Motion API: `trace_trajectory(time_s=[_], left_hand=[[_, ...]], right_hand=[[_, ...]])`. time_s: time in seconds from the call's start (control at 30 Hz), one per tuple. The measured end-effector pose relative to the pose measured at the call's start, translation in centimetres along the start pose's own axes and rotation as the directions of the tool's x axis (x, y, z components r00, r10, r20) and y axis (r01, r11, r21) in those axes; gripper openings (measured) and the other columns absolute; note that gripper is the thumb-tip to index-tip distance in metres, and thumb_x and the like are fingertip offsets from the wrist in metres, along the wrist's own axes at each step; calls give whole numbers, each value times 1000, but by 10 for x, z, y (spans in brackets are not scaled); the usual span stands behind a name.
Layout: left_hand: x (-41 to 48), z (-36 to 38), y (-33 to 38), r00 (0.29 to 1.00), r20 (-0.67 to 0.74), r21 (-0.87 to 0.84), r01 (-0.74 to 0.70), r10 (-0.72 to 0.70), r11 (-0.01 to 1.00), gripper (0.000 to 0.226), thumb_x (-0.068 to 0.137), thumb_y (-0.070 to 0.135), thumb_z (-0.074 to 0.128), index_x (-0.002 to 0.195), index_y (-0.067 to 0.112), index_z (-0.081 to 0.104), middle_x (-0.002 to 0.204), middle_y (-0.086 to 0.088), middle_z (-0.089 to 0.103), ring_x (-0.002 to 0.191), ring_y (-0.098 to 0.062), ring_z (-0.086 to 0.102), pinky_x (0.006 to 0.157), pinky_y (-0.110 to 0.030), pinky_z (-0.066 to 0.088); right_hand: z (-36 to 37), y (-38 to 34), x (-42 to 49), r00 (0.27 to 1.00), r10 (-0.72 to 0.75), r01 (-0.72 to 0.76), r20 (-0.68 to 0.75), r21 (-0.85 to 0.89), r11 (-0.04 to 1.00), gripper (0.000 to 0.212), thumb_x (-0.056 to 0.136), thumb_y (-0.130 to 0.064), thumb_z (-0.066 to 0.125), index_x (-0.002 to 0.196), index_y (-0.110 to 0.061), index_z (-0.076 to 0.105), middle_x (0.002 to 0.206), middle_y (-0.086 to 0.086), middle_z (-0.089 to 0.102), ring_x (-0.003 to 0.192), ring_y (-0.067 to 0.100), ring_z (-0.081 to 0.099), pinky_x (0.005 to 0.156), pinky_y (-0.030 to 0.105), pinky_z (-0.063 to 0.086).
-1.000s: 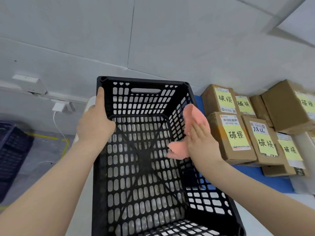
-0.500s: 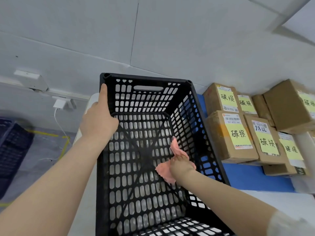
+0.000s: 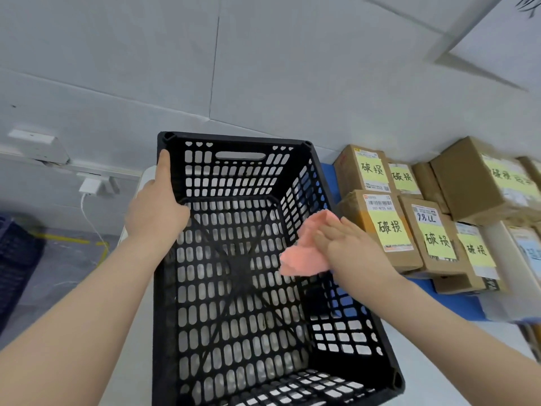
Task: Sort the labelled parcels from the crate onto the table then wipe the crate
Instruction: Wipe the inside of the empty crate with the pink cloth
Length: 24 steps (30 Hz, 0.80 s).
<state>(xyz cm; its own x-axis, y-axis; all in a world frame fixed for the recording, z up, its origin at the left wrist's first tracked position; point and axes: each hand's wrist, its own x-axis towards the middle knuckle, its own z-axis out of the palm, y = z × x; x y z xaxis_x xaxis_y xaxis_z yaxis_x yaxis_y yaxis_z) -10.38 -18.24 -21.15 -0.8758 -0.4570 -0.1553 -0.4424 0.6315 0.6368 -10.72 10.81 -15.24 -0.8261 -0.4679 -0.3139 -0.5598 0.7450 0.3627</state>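
A black perforated plastic crate [image 3: 240, 148] stands on the white table, with nothing inside it. My left hand [image 3: 155, 212] grips the crate's left rim near the far corner. My right hand [image 3: 345, 247] presses a pink cloth [image 3: 301, 256] flat against the inside of the crate's right wall, fingers stretched out over it. To the right of the crate, several brown cardboard parcels [image 3: 383, 227] with yellow handwritten labels stand packed together on a blue mat [image 3: 456, 306].
A grey wall rises right behind the table. A white charger [image 3: 89, 187] with a cable hangs from a wall socket on the left. A dark blue crate [image 3: 17, 259] stands on the floor at far left. White table surface [image 3: 433, 373] lies at lower right.
My right hand, with the pink cloth, went from the right wall down to the crate's floor and has come back up onto the right wall. My left hand has kept its hold on the rim.
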Motion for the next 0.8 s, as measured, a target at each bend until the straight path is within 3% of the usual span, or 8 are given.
trace_trajectory(time_s=[0.13, 0.23, 0.37, 0.43, 0.5, 0.57, 0.67, 0.8], left_hand=[[-2, -1, 2, 1000, 1, 11, 1, -1, 1000, 101, 76, -5, 49, 153, 36, -1, 85, -14, 57, 74, -32, 53, 60, -38, 40], [-3, -1, 2, 1000, 1, 22, 14, -14, 1000, 100, 76, -5, 49, 153, 36, -1, 89, -15, 57, 76, -34, 53, 62, -40, 42], [-2, -2, 2, 1000, 7, 23, 8, -9, 1000, 99, 78, -3, 50, 153, 37, -3, 92, -17, 59, 77, -35, 56, 63, -41, 45], [-2, -2, 1, 1000, 8, 22, 15, -15, 1000, 99, 78, -3, 50, 152, 37, -3, 92, -17, 59, 78, -35, 56, 64, -41, 46], [-2, -1, 1, 1000, 8, 28, 9, -10, 1000, 99, 78, -3, 49, 152, 37, -3, 92, -17, 59, 79, -36, 56, 65, -42, 47], [0, -1, 1, 1000, 5, 38, 0, -1, 999, 98, 78, -2, 50, 152, 36, -2, 92, -17, 59, 80, -36, 56, 66, -43, 47], [1, 0, 0, 1000, -4, 51, 2, -2, 999, 97, 79, -2, 50, 153, 35, -2, 94, -17, 57, 79, -33, 52, 66, -41, 42], [0, 0, -1, 1000, -5, 60, -4, 5, 998, 96, 80, 0, 50, 153, 35, -2, 95, -17, 58, 78, -33, 51, 66, -40, 41]], right_hand=[[34, -8, -7, 995, -34, 45, 94, -124, 991, 57, 88, -19, 58, 142, -14, 43, 153, 3, 36, 149, 24, 5, 111, 45, -26], [64, -25, 5, 977, 182, -196, 109, 128, 972, 49, 95, -23, 44, 144, -19, 41, 154, -3, 29, 146, 21, 15, 120, 44, 12], [97, -60, 10, 930, 85, -190, 357, 272, 943, 44, 99, -22, 42, 141, -13, 45, 151, 2, 37, 135, 21, 36, 86, 5, 29], [107, -81, 13, 825, -35, -146, 564, 274, 951, 51, 102, -36, 37, 144, -8, 39, 149, 2, 36, 137, 22, 34, 84, -2, 31], [104, -94, 19, 652, 64, -315, 756, 193, 929, 47, 99, -35, 38, 136, -7, 46, 135, 11, 47, 125, 30, 44, 97, 25, 41], [93, -96, 24, 561, 101, -259, 821, 58, 964, 39, 98, -23, 45, 134, -9, 48, 131, 11, 48, 118, 31, 47, 91, 38, 41], [102, -89, 24, 574, 12, -55, 819, 24, 998, 41, 97, -16, 50, 137, -9, 47, 133, 13, 45, 121, 37, 45, 77, 42, 42], [90, -77, 7, 718, -74, -22, 692, 129, 991, 36, 100, -20, 44, 131, -4, 53, 139, 15, 47, 131, 32, 40, 96, 18, 33]])
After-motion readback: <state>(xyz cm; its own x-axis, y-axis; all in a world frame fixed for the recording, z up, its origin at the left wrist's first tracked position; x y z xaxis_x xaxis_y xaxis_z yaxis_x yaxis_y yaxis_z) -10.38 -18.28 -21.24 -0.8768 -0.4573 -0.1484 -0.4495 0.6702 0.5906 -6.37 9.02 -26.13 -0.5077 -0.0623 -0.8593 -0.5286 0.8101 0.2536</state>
